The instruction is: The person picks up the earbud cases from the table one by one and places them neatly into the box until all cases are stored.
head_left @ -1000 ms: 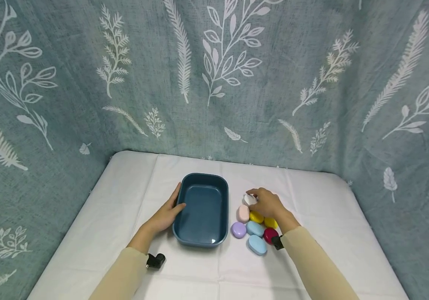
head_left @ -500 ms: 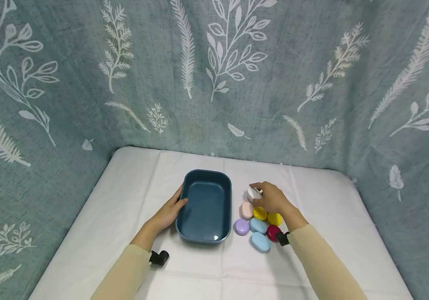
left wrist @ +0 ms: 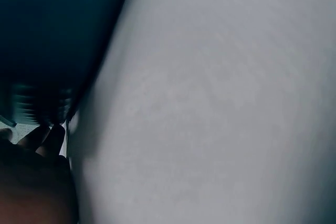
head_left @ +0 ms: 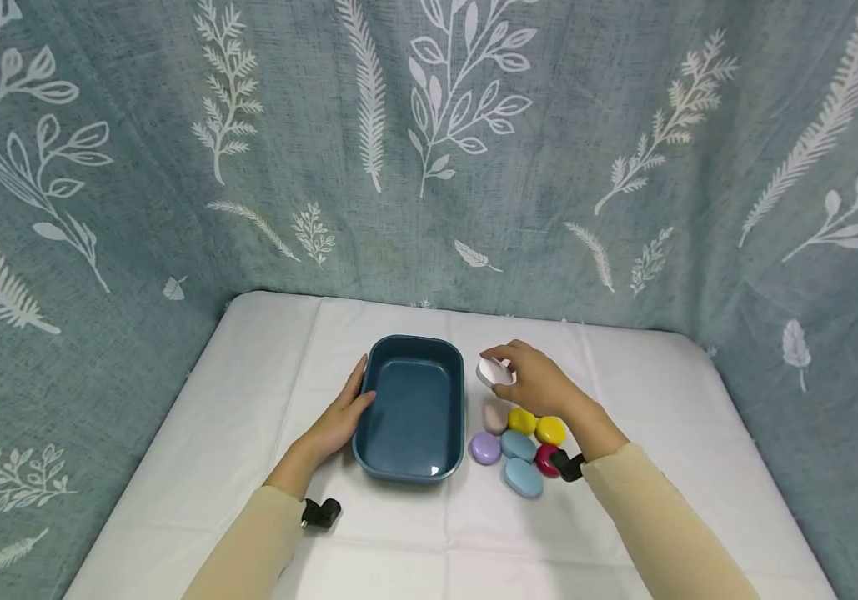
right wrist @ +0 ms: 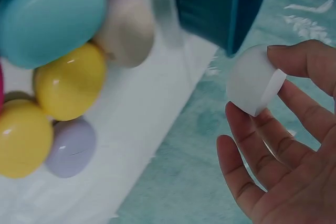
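Observation:
A dark blue rectangular bin (head_left: 408, 417) stands on the table. My left hand (head_left: 334, 425) grips its left wall, thumb over the rim and fingers along the outside; in the left wrist view dark fingertips (left wrist: 52, 137) show beside the bin's wall. My right hand (head_left: 537, 379) holds a smooth white soap bar (head_left: 494, 372) between thumb and fingers, right of the bin's far half. The right wrist view shows the white soap bar (right wrist: 252, 80) with a rounded face and a flat edge, apart from the other bars, the little finger clear of it.
Right of the bin lie several soap bars: pink (head_left: 494, 415), lilac (head_left: 484, 448), two yellow (head_left: 551, 431), two light blue (head_left: 523, 478) and dark red (head_left: 548, 460). Another lilac bar (right wrist: 72, 148) shows beside the yellow ones. A leaf-patterned curtain (head_left: 429, 167) surrounds the white tabletop (head_left: 368, 550).
My right hand has lifted the white soap bar off the group and carried it away from the pink one, lately a little left toward the bin. The left hand stays on the bin.

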{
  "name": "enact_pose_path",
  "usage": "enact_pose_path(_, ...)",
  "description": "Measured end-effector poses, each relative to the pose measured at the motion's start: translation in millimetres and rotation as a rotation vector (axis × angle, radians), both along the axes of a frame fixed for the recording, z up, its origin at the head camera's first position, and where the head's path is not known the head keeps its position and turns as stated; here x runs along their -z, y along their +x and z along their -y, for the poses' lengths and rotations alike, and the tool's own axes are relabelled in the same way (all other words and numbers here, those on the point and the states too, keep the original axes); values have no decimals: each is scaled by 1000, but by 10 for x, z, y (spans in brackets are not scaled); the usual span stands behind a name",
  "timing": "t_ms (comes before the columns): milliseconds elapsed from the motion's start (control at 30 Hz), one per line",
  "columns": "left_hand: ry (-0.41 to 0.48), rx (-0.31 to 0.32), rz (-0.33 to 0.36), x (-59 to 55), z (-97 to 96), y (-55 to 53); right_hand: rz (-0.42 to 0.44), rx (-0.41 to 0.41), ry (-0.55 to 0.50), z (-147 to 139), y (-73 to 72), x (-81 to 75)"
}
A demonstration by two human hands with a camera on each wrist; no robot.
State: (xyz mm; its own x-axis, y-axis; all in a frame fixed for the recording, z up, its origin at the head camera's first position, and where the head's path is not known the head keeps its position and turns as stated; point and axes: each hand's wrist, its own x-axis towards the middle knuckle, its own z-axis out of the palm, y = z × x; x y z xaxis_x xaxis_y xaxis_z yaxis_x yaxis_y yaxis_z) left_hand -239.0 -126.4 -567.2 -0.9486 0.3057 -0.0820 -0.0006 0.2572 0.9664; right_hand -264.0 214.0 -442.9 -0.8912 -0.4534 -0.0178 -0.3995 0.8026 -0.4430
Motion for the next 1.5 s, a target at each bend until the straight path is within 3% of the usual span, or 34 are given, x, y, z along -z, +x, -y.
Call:
enact_pose_path(133, 14, 15, -4, -9, 9, 1, -1, -35, -6, 121, 73, -118)
enact_pose_path(200, 22, 30, -1, -86, 7, 26, -8, -59, 1, 170, 97, -157)
enact_pose_path(367, 27, 19, -16, -70, -5, 16, -12, -108, 4, 268, 139, -210)
enact_pose_path(433, 17, 2, -35, 7, -7, -11, 0, -119, 5, 316, 156, -216)
enact_pose_path(633, 27, 4, -41, -15, -17, -15, 23, -206, 55, 511, 223, -198)
enact_pose_path(967, 51, 48, 18, -20, 1, -50, 67, -349, 176, 833, 367, 24)
enact_pose_path(1233, 33, 4, -9, -34, -7, -11, 116, -399, 263, 1006, 443, 267)
enact_pose_path(1500, 39, 12, -12, -30, -19, -4, 153, -418, 321, 1065, 449, 426)
